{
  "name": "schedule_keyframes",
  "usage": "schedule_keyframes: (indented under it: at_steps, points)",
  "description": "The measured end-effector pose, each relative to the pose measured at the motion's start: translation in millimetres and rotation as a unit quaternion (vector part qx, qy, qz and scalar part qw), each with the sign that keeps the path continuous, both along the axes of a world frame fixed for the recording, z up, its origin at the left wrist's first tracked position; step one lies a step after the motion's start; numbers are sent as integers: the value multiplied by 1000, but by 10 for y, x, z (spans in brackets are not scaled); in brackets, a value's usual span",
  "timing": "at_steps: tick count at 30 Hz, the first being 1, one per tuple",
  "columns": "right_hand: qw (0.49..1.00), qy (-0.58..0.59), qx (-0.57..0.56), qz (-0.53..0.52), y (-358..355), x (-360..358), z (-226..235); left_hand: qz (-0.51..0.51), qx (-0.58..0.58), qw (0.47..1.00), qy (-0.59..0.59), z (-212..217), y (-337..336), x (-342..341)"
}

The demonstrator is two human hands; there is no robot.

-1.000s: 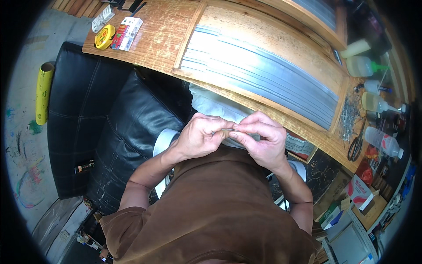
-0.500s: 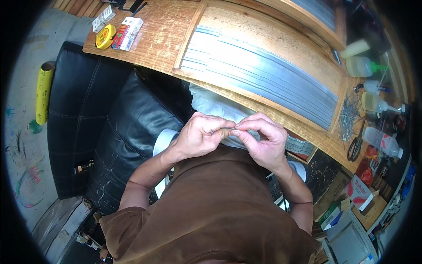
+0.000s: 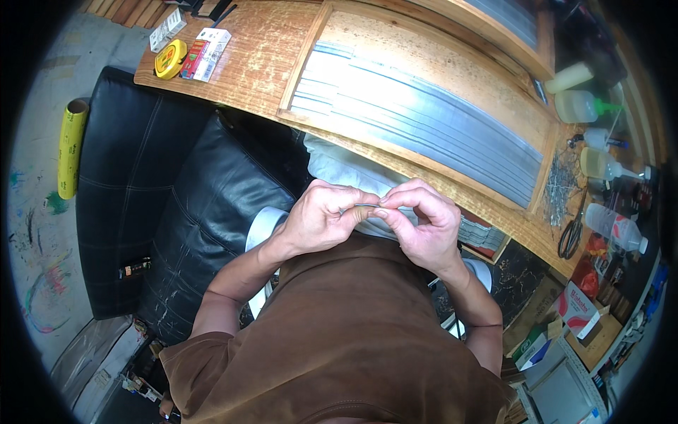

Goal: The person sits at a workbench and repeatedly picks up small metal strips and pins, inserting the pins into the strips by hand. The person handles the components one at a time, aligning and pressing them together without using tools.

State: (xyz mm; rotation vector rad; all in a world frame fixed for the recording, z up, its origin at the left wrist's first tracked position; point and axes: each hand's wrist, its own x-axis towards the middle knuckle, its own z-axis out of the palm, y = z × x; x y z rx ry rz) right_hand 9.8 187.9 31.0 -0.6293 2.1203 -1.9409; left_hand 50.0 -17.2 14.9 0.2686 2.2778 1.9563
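At the centre of the frame, just below the edge of the wooden workbench (image 3: 254, 63), the left hand (image 3: 321, 222) and the right hand (image 3: 424, 226) meet in front of the person's brown shirt (image 3: 339, 339). Between them runs a thin piece of wire (image 3: 361, 206), short and grey, lying nearly level. The left hand is curled almost to a fist, thumb and forefinger pinched on the wire's left end. The right hand is also closed, its thumb (image 3: 385, 214) and forefinger nipping the right end, the other fingers arched above. The fingertips of the two hands touch or nearly touch; I cannot tell which.

Compared with the frames a second and half a second ago, the hands have stayed at the same spot and in much the same pose. The right hand's fingers have curled slightly tighter over the wire; beyond that nothing has shifted, and the bench things lie as they did.

Above the hands, a wooden tray on the bench holds long grey metal strips (image 3: 424, 113) laid side by side. A yellow tape measure (image 3: 170, 59) sits at the upper left, a pile of nails (image 3: 561, 187) and scissors (image 3: 572, 233) at the right edge, with plastic bottles (image 3: 586, 106) above them. A black padded seat (image 3: 176, 212) fills the left.
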Motion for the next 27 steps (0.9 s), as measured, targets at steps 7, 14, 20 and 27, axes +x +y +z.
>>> schedule_keyframes:
  at_steps: [7, 14, 20, 27]
  points:
    - [1000, 28, 12, 4, -6, 22, -13, 4, -11, 1000, -7, -13, 10, 19]
    - [997, 62, 41, 4, -18, 9, 40, 17, 5, 1000, 2, -35, 43, 26]
    - [997, 64, 32, 2, -39, 19, 34, 16, 5, 1000, -10, -24, 26, 44]
    - [995, 79, 51, -40, 146, -27, 209, 6, -9, 1000, -5, 79, 95, -36]
